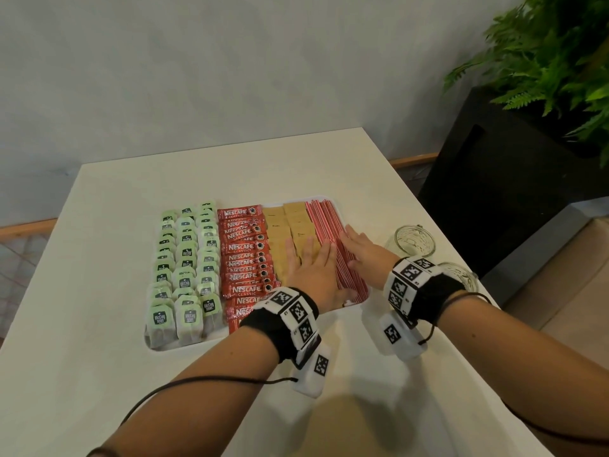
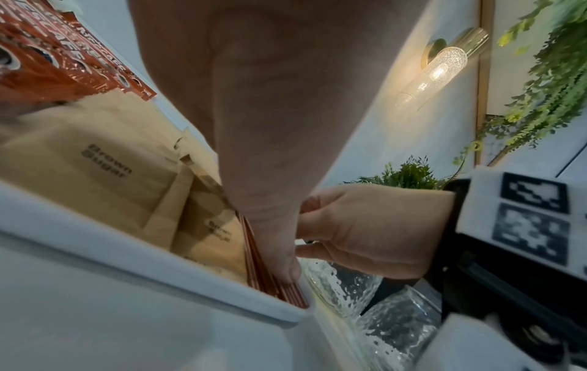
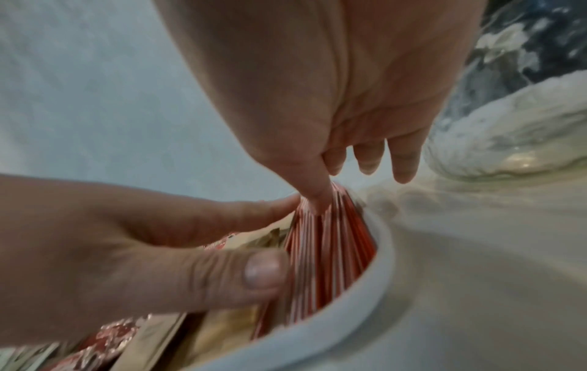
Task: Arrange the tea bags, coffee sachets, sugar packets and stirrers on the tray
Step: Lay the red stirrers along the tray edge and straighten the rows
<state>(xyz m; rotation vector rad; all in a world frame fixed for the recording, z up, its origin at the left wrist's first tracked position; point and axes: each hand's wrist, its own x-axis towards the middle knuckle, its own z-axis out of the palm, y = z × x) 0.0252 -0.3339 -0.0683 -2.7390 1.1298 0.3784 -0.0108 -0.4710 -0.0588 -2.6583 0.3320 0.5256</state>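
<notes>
Both hands lie flat, fingers straight and grasping nothing, on a white tray [image 1: 333,202] on the counter [image 1: 99,225]: the left hand [image 1: 313,272] presses the brown sugar packets [image 1: 293,222], the right hand [image 1: 364,255] rests on the red-and-white stirrers [image 1: 324,222] along the tray's right edge. Green tea bags [image 1: 184,258] fill the left columns, red coffee sachets [image 1: 244,252] the next (labels legible). Two glass jars [image 1: 413,240] stand just right of the tray.
</notes>
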